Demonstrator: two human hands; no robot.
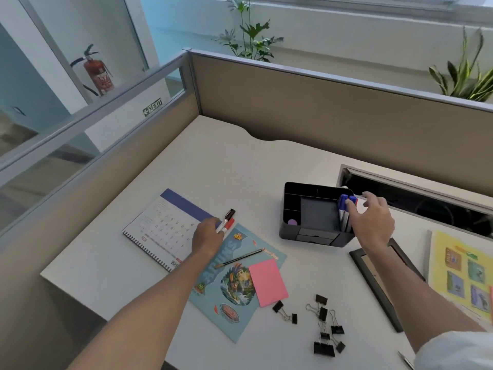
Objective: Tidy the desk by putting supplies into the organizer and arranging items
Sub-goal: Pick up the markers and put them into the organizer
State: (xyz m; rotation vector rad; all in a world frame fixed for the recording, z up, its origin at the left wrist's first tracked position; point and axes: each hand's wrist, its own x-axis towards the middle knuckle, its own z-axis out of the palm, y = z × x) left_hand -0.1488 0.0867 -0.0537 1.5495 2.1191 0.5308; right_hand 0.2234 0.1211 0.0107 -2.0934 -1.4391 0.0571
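the right hand (pixel 372 222) holds blue-capped markers (pixel 346 209) upright in the right slot of the black plastic desk organizer (pixel 312 214), at about 3 o'clock on the desk; it should let them settle before releasing. the left hand (pixel 206 237) grips black- and red-capped markers (pixel 226 221) (next in line, probably) over the spiral-bound calendar (pixel 160 231) at 9 o'clock.

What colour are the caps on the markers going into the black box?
Blue. The marker caps show clearly in the head view, at the right end of the organizer.

Office cubicle, partition walls (pixel 320 102) (exit sign (pixel 152 107))
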